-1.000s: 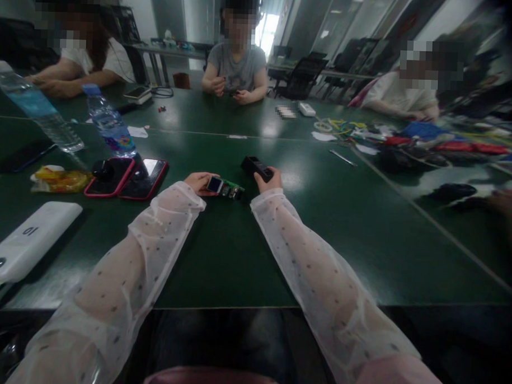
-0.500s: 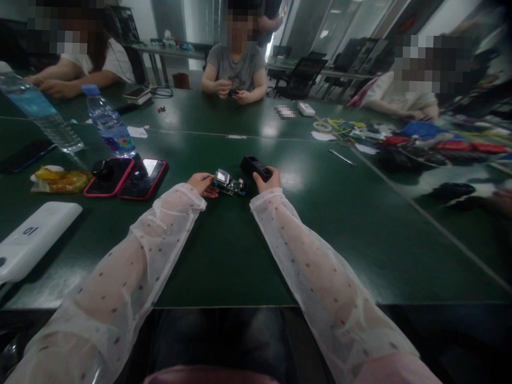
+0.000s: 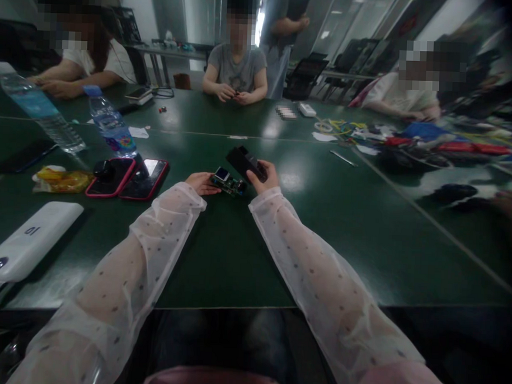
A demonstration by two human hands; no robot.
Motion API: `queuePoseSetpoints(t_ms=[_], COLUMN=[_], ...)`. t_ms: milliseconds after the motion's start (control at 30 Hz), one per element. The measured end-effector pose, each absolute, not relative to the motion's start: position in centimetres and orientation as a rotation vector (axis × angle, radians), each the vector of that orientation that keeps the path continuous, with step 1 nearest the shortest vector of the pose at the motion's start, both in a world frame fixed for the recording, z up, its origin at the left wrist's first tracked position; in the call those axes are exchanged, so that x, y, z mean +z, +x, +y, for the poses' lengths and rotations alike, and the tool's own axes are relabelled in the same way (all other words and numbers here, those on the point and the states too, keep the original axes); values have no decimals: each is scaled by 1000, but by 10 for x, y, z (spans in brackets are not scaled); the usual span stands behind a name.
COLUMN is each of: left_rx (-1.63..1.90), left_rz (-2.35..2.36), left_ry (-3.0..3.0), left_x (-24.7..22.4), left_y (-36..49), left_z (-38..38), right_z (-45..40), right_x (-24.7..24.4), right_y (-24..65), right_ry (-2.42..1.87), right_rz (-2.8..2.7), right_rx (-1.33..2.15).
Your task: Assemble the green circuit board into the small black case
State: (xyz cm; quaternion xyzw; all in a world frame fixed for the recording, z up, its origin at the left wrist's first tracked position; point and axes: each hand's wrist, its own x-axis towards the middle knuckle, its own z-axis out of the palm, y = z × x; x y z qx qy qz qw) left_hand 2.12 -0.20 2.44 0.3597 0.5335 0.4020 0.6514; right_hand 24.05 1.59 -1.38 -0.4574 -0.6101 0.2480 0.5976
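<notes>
My left hand (image 3: 201, 183) is closed on the left end of a green circuit board (image 3: 230, 184) with a small square screen on its upper side. The board is held just above the dark green table (image 3: 220, 252). In my right hand (image 3: 265, 178) is a black plastic case (image 3: 245, 161), gripped at its right end with fingers and thumb around it. The case is tilted, its far end up and to the left, close behind the board. Whether case and board touch, I cannot tell.
Left of my hands lie two red-edged phones (image 3: 144, 179), a yellow packet (image 3: 63, 179) and a white power bank (image 3: 36, 237). Two water bottles (image 3: 113, 125) stand behind them. Tangled cables (image 3: 346, 128) and a thin metal tool (image 3: 343, 158) lie to the right. Several people sit around the table.
The black case has moved left and tilted, coming nearer to the board. The board has turned slightly, its screen now looking dark. A standing person at the back has moved right.
</notes>
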Motion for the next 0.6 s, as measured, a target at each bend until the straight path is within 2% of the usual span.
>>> queuePoseSetpoints(t_ms=[267, 600], left_rx=[943, 935], left_rz=[1180, 1121], left_ry=[760, 654], left_x=[23, 23], left_y=[21, 15], left_z=[-1, 1], right_z=[-13, 2], right_x=[-4, -26], right_y=[228, 233], right_ry=[-1054, -1185], right_rz=[-1719, -1907], right_rx=[516, 472])
